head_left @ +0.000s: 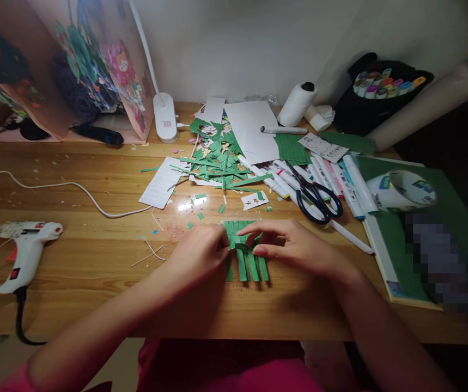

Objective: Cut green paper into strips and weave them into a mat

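Observation:
Green paper strips [252,265], some crossing others, lie on the wooden table between my hands, their loose ends pointing towards me. My left hand [203,247] is closed at the left side of the strips, its fingertips pinching the green paper. From the right, my right hand [286,245] reaches over the strips with thumb and forefinger curved round a crossing strip; its fingertips are at the paper. Small green scraps [201,216] and a white card with star shapes [255,201] lie just beyond.
Black-handled scissors [319,201] rest by white markers [335,171]. A heap of green scraps [217,155] lies at the back. The glue gun [29,247] is at left, with a white cable [90,196] behind. A tape roll [401,189] sits on a green board [405,256] at right.

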`<action>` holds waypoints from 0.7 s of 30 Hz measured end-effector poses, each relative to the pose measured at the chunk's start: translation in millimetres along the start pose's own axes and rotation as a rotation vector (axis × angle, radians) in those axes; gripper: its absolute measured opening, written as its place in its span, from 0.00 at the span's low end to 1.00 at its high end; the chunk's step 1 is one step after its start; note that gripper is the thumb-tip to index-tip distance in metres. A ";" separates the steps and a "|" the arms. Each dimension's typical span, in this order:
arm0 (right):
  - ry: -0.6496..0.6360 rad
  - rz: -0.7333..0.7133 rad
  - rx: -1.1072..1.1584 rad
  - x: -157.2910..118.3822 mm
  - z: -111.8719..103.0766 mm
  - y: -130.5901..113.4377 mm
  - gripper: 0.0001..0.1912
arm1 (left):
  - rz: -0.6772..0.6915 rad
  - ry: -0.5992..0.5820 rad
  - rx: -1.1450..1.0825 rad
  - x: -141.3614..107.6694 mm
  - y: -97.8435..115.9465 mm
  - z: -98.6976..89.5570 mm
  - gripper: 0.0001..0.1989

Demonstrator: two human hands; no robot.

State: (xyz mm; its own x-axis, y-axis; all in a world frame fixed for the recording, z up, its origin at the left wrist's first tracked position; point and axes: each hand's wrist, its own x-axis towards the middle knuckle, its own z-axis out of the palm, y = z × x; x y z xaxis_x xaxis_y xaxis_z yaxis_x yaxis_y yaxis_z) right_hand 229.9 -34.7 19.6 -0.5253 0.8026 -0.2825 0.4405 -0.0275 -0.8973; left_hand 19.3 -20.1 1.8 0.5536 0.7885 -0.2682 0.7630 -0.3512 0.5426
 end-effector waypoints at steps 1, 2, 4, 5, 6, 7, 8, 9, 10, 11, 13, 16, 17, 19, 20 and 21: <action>-0.011 -0.047 -0.023 0.1 0.2 -0.6 0.19 | 0.008 0.003 -0.009 0.2 -0.4 -0.3 0.05; -0.022 -0.097 -0.060 0.2 0.6 -1.2 0.17 | 0.015 0.002 -0.018 0.4 -1.0 -0.8 0.06; -0.016 -0.159 -0.159 0.5 2.5 -2.6 0.14 | 0.026 -0.009 -0.038 0.9 -2.4 -2.1 0.06; 0.007 -0.162 -0.208 0.8 4.2 -3.0 0.13 | 0.028 -0.016 -0.048 1.1 -3.2 -2.8 0.06; 0.039 -0.149 -0.252 1.1 6.3 -3.1 0.11 | 0.028 -0.022 -0.059 1.2 -4.0 -3.4 0.05; 0.075 -0.127 -0.290 1.7 8.8 -2.6 0.09 | 0.025 -0.028 -0.074 1.2 -4.7 -4.1 0.05; 0.112 -0.103 -0.318 2.4 11.4 -1.7 0.06 | 0.018 -0.034 -0.090 1.2 -5.3 -4.7 0.05; 0.147 -0.080 -0.334 3.4 13.9 -0.2 0.03 | 0.011 -0.040 -0.107 1.2 -5.8 -5.5 0.04; 0.176 -0.055 -0.337 4.4 16.3 1.5 0.03 | 0.001 -0.041 -0.124 1.2 -6.1 -6.3 0.04; 0.200 -0.024 -0.325 5.4 18.4 3.4 0.03 | -0.012 -0.040 -0.136 1.2 -6.2 -7.5 0.04; 0.234 0.033 -0.282 7.2 21.5 6.8 0.03 | -0.042 -0.024 -0.140 1.5 -6.1 -10.7 0.04; 0.276 0.087 -0.300 8.7 24.2 8.7 0.03 | -0.069 0.028 -0.122 3.2 -6.6 -17.3 0.04; 0.291 0.086 -0.339 8.9 24.9 8.4 0.05 | -0.066 0.048 -0.116 4.1 -7.3 -19.3 0.04; 0.309 0.055 -0.426 9.0 26.6 7.1 0.09 | -0.046 0.084 -0.111 6.5 -9.9 -22.0 0.04; 0.315 0.034 -0.453 9.0 27.6 6.4 0.10 | -0.033 0.095 -0.112 7.8 -11.6 -22.4 0.04; 0.321 0.022 -0.462 9.0 28.7 5.9 0.10 | -0.018 0.105 -0.118 9.1 -13.3 -22.2 0.05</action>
State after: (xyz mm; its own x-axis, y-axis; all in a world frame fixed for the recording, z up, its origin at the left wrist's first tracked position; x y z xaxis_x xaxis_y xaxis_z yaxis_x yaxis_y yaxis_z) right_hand 206.8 -44.8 2.0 -0.2963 0.9479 -0.1172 0.7601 0.1597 -0.6299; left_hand 6.8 2.9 9.9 0.4971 0.8449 -0.1976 0.7247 -0.2790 0.6301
